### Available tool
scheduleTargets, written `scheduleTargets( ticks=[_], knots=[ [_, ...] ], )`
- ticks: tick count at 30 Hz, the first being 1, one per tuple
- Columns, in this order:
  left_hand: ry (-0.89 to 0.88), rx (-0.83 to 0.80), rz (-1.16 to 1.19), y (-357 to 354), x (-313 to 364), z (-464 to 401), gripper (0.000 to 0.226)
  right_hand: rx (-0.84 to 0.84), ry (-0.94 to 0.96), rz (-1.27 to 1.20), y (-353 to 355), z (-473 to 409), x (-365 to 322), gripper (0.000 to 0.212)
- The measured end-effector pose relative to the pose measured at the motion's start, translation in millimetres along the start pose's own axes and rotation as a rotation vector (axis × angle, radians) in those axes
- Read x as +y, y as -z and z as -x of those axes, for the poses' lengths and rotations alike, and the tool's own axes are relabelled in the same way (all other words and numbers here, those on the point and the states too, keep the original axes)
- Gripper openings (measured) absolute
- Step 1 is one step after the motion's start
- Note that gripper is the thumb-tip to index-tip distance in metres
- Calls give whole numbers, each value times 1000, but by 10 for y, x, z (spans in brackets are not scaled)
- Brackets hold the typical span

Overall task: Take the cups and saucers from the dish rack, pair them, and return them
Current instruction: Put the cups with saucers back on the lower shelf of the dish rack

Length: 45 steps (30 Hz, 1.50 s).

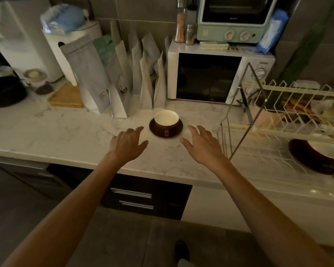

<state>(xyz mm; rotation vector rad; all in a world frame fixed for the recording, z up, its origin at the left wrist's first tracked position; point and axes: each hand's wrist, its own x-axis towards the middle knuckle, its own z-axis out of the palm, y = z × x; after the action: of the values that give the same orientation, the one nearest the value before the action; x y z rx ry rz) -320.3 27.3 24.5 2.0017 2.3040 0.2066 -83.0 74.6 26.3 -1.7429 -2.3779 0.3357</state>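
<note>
A brown cup (166, 120) with a white inside stands upright on a dark brown saucer (176, 130) on the marble counter, its handle facing me. My left hand (128, 143) hovers open just left of the pair. To the right of the saucer, my right hand (201, 144) is open too, fingers spread, holding nothing. In the dish rack (278, 116) at the right lies a second brown saucer (312, 160) with a white-lined cup (326, 149) on it, partly cut off by the frame edge.
A white microwave (216, 78) stands behind the cup, with a green toaster oven (235, 20) on top. Several paper bags (123, 78) lean against the wall at the back. A wooden board (66, 97) and a black pot (4, 91) sit at the left. Drawers are below the counter edge.
</note>
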Motion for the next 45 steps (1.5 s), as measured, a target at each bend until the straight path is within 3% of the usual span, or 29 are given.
scheduleTargets(
  ticks=[4, 11, 20, 32, 45],
  knots=[
    [104, 102, 184, -102, 20, -277, 62, 88, 9, -51, -90, -312, 7, 60],
    [231, 107, 405, -332, 68, -916, 61, 115, -52, -216, -288, -1049, 78, 58],
    [365, -46, 697, -686, 158, -1501, 64, -8, -181, -556, -667, -1719, 138, 64],
    [384, -82, 953, -831, 102, -1694, 50, -47, -167, -632, -843, -1937, 39, 41],
    [319, -34, 965, -815, 90, -1619, 38, -48, -209, -652, -849, -1874, 33, 38]
  ],
)
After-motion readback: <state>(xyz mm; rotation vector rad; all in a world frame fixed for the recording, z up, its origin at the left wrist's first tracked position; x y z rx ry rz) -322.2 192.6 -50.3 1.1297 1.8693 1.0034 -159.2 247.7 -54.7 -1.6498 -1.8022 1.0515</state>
